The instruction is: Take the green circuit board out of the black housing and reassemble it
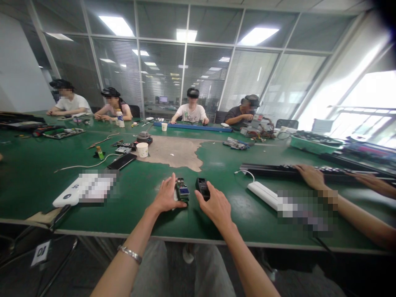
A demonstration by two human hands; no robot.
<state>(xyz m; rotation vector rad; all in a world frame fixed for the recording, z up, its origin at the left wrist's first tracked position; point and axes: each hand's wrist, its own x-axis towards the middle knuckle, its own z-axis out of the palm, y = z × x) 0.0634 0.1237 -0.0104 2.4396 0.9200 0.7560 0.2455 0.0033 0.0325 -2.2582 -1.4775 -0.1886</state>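
Observation:
Near the front edge of the green table, my left hand [165,196] grips a small circuit board module [183,189] with a little blue-grey screen on it. Its fingers lie along the left side and the thumb crosses the near end. Just to the right, my right hand [218,206] is closed around a black plastic casing [202,187], thumb on the left side and fingers on the right. A narrow gap separates the two parts. The palm side of both hands is hidden.
Left lie a white power bank [66,196], a black phone [122,161] and a paper cup [142,149]. On the right are a white device [262,196], a long black strip [269,171] and a co-worker's hand [309,176]. Several people sit across the table.

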